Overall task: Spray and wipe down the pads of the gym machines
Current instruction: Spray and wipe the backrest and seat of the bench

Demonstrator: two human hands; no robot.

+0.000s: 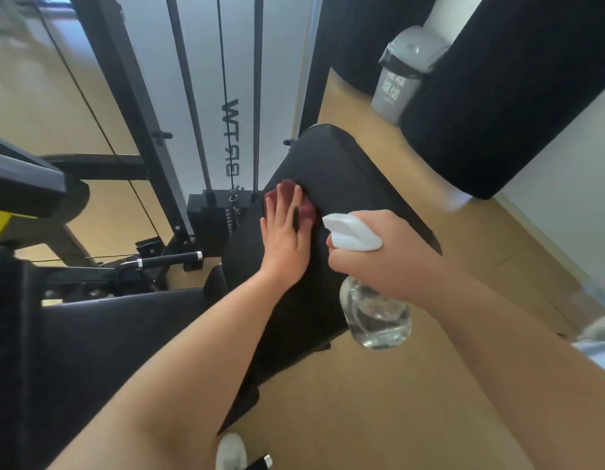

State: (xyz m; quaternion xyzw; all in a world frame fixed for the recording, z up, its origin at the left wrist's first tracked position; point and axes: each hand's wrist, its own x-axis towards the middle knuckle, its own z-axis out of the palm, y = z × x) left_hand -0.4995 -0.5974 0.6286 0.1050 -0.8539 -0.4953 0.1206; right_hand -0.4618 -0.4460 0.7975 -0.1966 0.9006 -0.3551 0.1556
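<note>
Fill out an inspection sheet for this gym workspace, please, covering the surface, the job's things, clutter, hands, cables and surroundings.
Surface: black pad of the machine, no stains visible.
Job's things: maroon cloth lies on the pad; clear spray bottle with a white spray head holds clear liquid.
Clutter: nothing seen.
Grippers: left hand presses the cloth onto the pad with straight fingers; right hand grips the spray bottle by its neck, just right of the cloth.
Cables: black cable runs down to the weight stack.
Surroundings: wooden floor, grey bin beyond the pad, black handle at the left.
</note>
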